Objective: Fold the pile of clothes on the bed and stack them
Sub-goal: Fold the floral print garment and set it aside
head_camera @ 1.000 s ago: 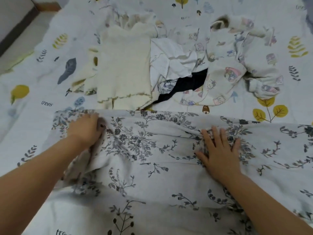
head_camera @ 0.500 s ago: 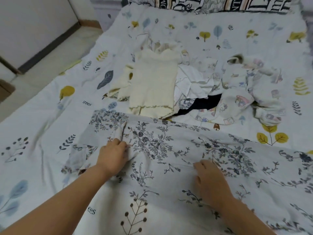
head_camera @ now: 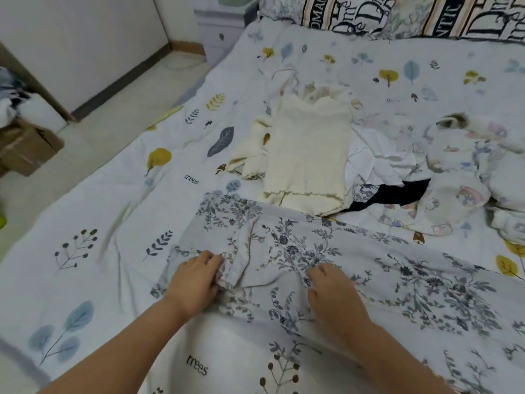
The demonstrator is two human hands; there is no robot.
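Left hand (head_camera: 196, 282) fingers (head_camera: 211, 258) curled, pinching a bunched fold at the left end of the floral garment (head_camera: 326, 260); right hand (head_camera: 333, 294) fingers (head_camera: 318, 273) also curled into the same cloth near its middle, looks like a grip but the fingertips are hidden, so partly a guess. Floral garment lies spread across the near side of the bed (head_camera: 113, 223), running off to the right, with its left end rumpled. Status judgement: first fold on this piece only starting, nothing finished. No folded stack visible anywhere. Beyond the garment, the pile (head_camera: 383, 166) sits mid-bed, untouched: one cream knit top (head_camera: 308, 155) lying flat on its left side, one white piece (head_camera: 369, 163), one black piece (head_camera: 397, 191), and cartoon-print fleece (head_camera: 460, 172) on the right, one or two items, can't tell. Count: two hands, one garment in work, at least four still in the pile. Pillows (head_camera: 397, 15) along the head of the bed. Most of the task is left.
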